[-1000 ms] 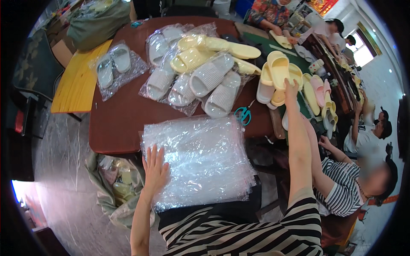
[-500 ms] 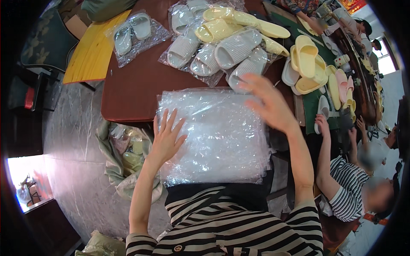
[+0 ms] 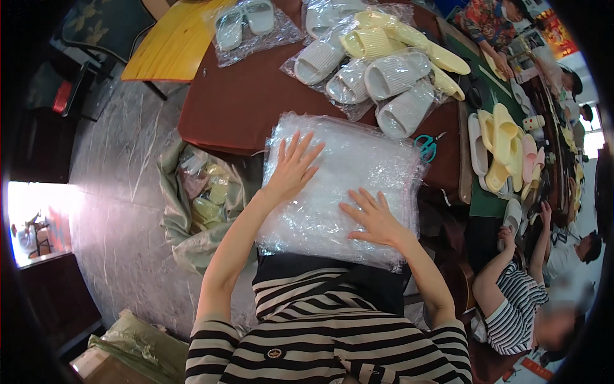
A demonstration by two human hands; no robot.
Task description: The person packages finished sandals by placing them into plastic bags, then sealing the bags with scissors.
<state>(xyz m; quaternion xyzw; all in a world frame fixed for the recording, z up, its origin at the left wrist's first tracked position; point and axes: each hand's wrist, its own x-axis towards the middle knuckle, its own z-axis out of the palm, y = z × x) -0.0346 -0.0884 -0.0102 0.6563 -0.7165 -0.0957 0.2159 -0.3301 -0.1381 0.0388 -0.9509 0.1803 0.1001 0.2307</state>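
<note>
Plastic bags (image 3: 345, 185) lie as a clear stack on our lap, against the edge of the brown table (image 3: 243, 109). Our left hand (image 3: 293, 168) and right hand (image 3: 374, 217) press flat on it, each grip spread and pinching nothing. We judge this is the smoothing step; next one bag must be peeled off the top.

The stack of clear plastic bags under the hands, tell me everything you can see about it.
The stack of clear plastic bags is a thick, roughly rectangular pile of thin, crinkled, glossy film. It lies flat, its far end on the brown table and its near end toward the person's lap. The left hand and right hand both rest on top, palms down, fingers spread. Packed grey slippers lie just beyond its far edge.
</note>
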